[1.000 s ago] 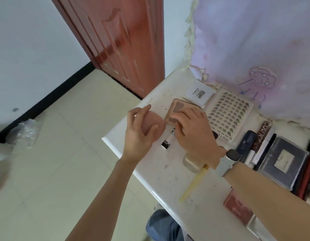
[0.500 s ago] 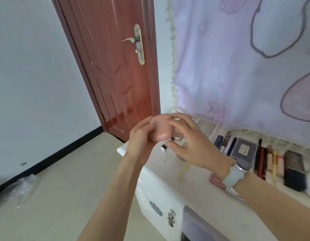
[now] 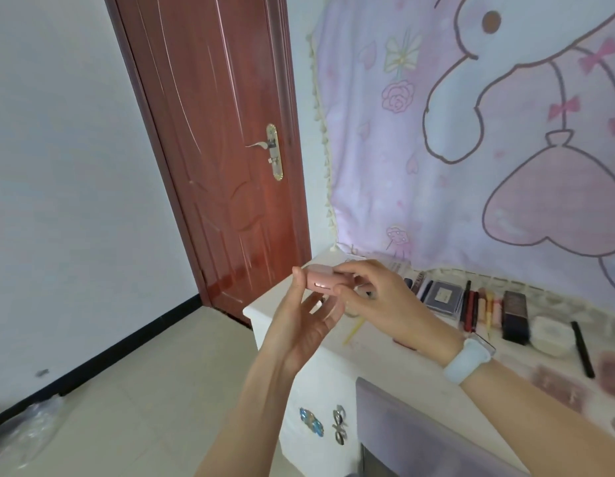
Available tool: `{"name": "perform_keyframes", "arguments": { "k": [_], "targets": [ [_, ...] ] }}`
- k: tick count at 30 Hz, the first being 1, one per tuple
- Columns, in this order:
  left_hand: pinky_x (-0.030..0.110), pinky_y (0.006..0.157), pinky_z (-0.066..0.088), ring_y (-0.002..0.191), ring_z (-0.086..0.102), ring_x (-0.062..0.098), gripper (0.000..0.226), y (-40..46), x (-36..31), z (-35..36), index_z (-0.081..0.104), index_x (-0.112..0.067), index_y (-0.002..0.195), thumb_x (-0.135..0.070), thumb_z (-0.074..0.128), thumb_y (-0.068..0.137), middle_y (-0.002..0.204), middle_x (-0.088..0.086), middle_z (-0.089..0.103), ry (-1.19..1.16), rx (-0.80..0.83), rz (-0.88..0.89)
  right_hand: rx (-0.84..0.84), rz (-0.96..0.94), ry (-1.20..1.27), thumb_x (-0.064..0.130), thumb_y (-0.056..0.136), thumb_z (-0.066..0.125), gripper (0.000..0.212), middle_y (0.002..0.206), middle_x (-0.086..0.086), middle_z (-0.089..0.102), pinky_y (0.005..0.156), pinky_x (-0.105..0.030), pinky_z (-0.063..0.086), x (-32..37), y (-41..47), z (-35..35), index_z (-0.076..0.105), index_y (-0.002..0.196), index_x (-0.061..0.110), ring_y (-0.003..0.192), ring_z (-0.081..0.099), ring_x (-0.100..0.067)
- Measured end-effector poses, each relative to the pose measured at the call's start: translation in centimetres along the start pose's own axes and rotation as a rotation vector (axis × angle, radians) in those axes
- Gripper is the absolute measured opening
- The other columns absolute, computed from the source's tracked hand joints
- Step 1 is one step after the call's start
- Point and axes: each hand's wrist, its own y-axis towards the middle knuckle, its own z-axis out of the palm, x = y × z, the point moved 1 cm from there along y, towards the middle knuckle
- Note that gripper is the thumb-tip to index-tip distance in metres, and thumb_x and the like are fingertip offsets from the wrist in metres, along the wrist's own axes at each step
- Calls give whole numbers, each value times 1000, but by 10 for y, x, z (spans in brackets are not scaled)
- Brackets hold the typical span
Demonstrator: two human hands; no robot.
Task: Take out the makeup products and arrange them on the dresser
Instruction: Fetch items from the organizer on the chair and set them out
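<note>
A small round pink case (image 3: 320, 278) is held up in front of me, above the left end of the white dresser (image 3: 337, 364). My right hand (image 3: 378, 301) pinches it between thumb and fingers. My left hand (image 3: 301, 325) sits under it, palm up, thumb touching the case's left side and fingers relaxed. Along the dresser's back lie laid-out makeup items: a dark square palette (image 3: 443, 297), several red and pink sticks (image 3: 478, 309), a dark rectangular box (image 3: 515, 316), a white round compact (image 3: 550, 333) and a black pencil (image 3: 582, 349).
A yellow-handled brush (image 3: 354, 330) lies on the dresser below my hands. A grey chair back (image 3: 413, 432) stands in front of the dresser. A red-brown door (image 3: 230, 149) is at the left, a pink cartoon cloth (image 3: 471, 132) on the wall. Tiled floor to the left.
The view has tilted up from the dresser top. The pink case has been lifted off the dresser; my right hand has come onto it and now pinches it, my left palm opening beneath.
</note>
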Motion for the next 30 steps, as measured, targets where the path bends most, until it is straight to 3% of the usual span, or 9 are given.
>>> {"name": "perform_keyframes", "arguments": {
  "k": [4,7,10,15,20,26,30],
  "targets": [
    [42,84,54,108,61,34,72,3,1,6,51,-2,126,-52,60,74,124,23,54,41,9,-3,92,14,-178,31,87,58,34,115,8,58,80,-6,35,-1,3,-4,57,120,25,101,52,-1],
    [42,86,54,108,61,34,71,10,2,10,46,-2,127,-50,57,77,115,19,59,89,38,9,49,7,-197,33,84,60,28,107,5,60,84,-20,44,-2,13,-9,63,109,21,99,57,-9],
    [45,88,52,110,59,36,59,20,1,15,43,-1,124,-45,53,86,121,23,53,154,78,45,56,9,-224,43,81,59,28,97,7,64,84,-34,50,-4,25,-14,65,97,21,92,61,-11],
    [41,84,54,101,65,34,36,45,4,13,50,-11,104,-44,51,90,107,18,59,214,140,52,135,-35,-183,42,83,55,27,94,13,66,84,-29,50,-16,43,-18,66,105,30,90,61,-2],
    [39,85,54,100,66,26,59,92,14,7,48,-1,120,-49,55,87,95,9,71,231,107,7,137,-56,-203,35,88,56,22,87,10,65,77,-22,49,-50,73,-23,68,105,29,83,62,-3],
    [38,85,54,99,66,24,59,167,35,-6,52,-1,115,-53,51,86,97,12,70,229,96,-45,148,-61,-330,46,86,43,37,76,-1,57,72,-38,49,-111,125,-21,68,100,23,73,57,-14],
    [30,67,53,84,67,22,52,214,43,-13,55,-6,103,-55,48,87,104,15,63,299,54,-79,159,-79,-373,43,89,42,35,77,-3,59,68,-36,48,-149,159,-18,67,107,26,73,56,-17]
  ]
}}
